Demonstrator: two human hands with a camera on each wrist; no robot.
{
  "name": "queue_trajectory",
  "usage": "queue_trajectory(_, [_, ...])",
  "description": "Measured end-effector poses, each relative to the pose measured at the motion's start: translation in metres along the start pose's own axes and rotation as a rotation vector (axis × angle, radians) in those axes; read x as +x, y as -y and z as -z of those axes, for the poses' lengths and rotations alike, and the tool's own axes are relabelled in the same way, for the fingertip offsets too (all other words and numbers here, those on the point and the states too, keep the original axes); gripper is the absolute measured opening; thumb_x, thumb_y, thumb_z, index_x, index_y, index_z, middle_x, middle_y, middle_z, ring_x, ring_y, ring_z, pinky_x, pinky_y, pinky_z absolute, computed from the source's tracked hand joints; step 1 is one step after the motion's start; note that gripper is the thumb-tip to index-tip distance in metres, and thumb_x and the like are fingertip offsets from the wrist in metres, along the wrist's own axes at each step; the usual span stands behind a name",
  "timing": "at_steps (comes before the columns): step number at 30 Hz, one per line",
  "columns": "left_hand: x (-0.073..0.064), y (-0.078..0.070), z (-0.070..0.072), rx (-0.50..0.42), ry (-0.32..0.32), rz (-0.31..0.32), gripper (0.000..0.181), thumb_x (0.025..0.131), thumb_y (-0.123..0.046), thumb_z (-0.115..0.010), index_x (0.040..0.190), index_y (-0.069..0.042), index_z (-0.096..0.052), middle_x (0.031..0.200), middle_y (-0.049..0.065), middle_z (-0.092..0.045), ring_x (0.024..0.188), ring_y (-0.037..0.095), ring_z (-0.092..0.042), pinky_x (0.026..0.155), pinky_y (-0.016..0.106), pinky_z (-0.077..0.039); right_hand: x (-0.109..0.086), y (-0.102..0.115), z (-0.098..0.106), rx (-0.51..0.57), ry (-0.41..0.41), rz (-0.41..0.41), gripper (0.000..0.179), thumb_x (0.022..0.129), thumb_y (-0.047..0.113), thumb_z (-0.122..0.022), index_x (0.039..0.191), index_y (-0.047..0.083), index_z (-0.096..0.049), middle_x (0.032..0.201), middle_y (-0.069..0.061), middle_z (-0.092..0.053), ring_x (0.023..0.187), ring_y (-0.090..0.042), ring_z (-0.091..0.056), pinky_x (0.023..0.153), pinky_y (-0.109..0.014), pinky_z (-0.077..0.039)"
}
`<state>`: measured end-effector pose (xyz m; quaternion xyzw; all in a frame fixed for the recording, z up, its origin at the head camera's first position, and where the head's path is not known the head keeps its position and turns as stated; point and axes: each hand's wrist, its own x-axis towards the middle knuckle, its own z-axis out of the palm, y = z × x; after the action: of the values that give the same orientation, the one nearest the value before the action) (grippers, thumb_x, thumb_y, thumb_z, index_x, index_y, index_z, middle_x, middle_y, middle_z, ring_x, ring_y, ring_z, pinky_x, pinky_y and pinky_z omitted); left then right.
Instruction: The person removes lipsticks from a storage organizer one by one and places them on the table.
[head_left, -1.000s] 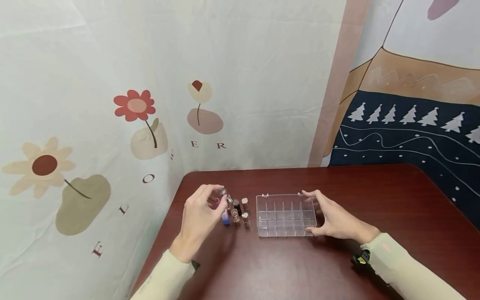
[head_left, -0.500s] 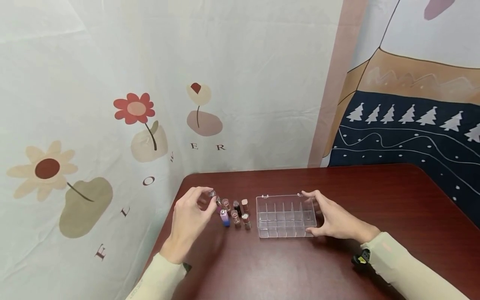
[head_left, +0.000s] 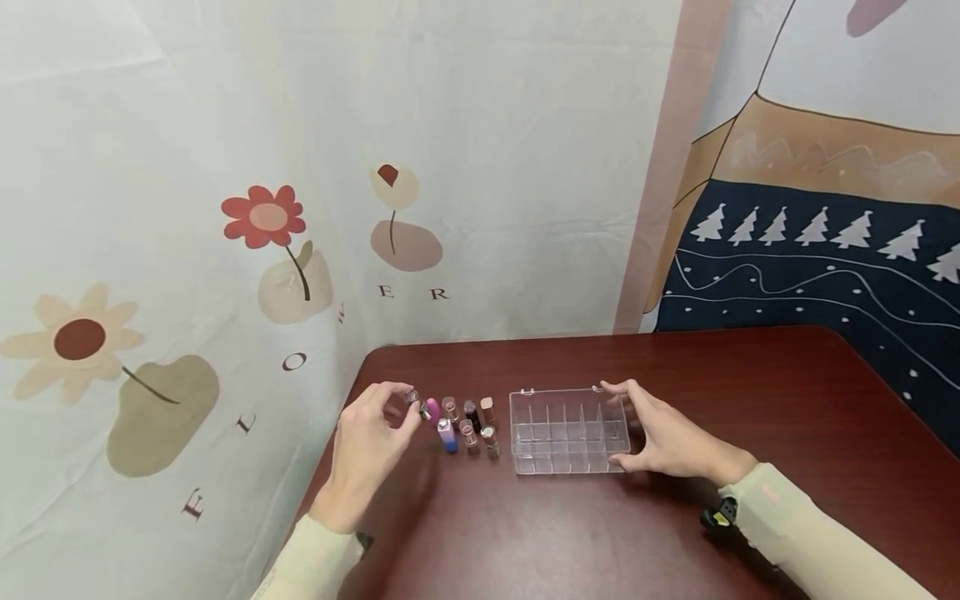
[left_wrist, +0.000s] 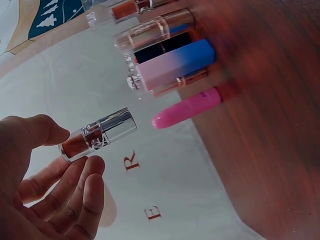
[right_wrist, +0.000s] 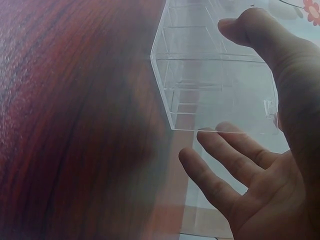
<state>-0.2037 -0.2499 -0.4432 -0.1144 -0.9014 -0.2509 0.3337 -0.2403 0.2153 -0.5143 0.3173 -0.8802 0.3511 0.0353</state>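
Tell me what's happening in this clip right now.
A person sits at a dark red wooden table. The left hand pinches a silver-capped lipstick between thumb and fingers, lifted beside a cluster of other lipsticks standing on the table. The right hand steadies the right end of a clear plastic compartment box, whose visible compartments hold nothing.

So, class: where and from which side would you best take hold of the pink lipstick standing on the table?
Take the pink lipstick round its upper half, from above. It stands upright at the left end of the cluster, so its top and left side look free; the other tubes crowd its right.
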Motion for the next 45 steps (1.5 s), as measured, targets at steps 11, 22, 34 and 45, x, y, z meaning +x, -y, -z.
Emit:
queue_trajectory(11, [-0.004, 0.011, -0.009, 0.007, 0.046, 0.056, 0.023, 0.09, -0.007, -0.095, 0.109, -0.011, -0.084, 0.096, 0.004, -0.083, 0.072, 0.016, -0.082, 0.069, 0.04, -0.066, 0.005, 0.004, 0.003, -0.027, 0.028, -0.046, 0.109, 0.082, 0.022, -0.107, 0.169, 0.015, -0.041, 0.152, -0.014, -0.072, 0.124, -0.027, -0.081, 0.103, -0.038, -0.07])
queue_trajectory(22, [-0.015, 0.024, -0.015, 0.026, 0.137, 0.121, 0.023, 0.092, -0.012, -0.094, 0.112, -0.012, -0.084, 0.1, 0.006, -0.084, 0.075, 0.019, -0.083, 0.071, 0.044, -0.066, 0.005, 0.006, 0.0, -0.01, 0.032, -0.058, 0.108, 0.082, 0.022, -0.107, 0.168, 0.014, -0.042, 0.152, -0.014, -0.071, 0.124, -0.025, -0.08, 0.105, -0.045, -0.07])
queue_trajectory(34, [-0.024, 0.032, -0.027, 0.049, 0.24, 0.183, 0.023, 0.093, -0.014, -0.093, 0.114, -0.014, -0.084, 0.102, 0.004, -0.084, 0.079, 0.016, -0.082, 0.069, 0.042, -0.064, 0.002, 0.003, 0.0, -0.03, 0.009, -0.017, 0.106, 0.083, 0.022, -0.107, 0.168, 0.011, -0.044, 0.149, -0.013, -0.073, 0.125, -0.029, -0.081, 0.104, -0.042, -0.07])
queue_trajectory(45, [-0.028, 0.036, -0.033, 0.029, 0.295, 0.229, 0.021, 0.096, -0.014, -0.092, 0.115, -0.015, -0.083, 0.103, 0.004, -0.085, 0.083, 0.019, -0.083, 0.07, 0.037, -0.062, 0.001, 0.003, -0.001, -0.011, -0.005, -0.002, 0.104, 0.083, 0.021, -0.105, 0.167, 0.011, -0.045, 0.146, -0.015, -0.075, 0.123, -0.029, -0.081, 0.102, -0.039, -0.07])
